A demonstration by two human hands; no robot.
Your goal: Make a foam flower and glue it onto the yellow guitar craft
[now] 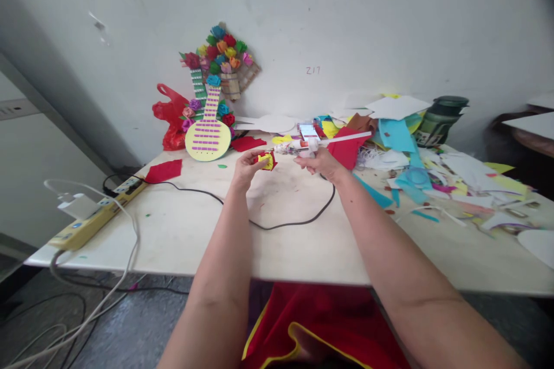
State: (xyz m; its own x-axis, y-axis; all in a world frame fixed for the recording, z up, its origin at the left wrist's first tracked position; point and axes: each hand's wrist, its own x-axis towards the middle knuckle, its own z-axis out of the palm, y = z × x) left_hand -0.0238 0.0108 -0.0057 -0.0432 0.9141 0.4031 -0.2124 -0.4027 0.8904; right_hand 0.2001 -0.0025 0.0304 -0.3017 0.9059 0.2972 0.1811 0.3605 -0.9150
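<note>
My right hand (pixel 319 165) is closed round the handle of a white hot glue gun (pixel 303 147), which points left. A long white glue stick (pixel 346 138) juts out of its rear. My left hand (pixel 250 168) pinches a small red and yellow paper flower (pixel 267 161) between its fingers. The glue gun's nozzle is close to the flower; whether they touch I cannot tell. Below the gun, a black cord (pixel 294 223) curves across the table towards the left.
A yellow power strip (pixel 93 222) with a white charger (pixel 78 206) lies at the table's left edge. A paper guitar (pixel 208 141) and a flower basket (pixel 231 85) lean at the back. Paper scraps (pixel 463 170), a phone (pixel 309 131) and a dark green bottle (pixel 442 121) occupy the right and back.
</note>
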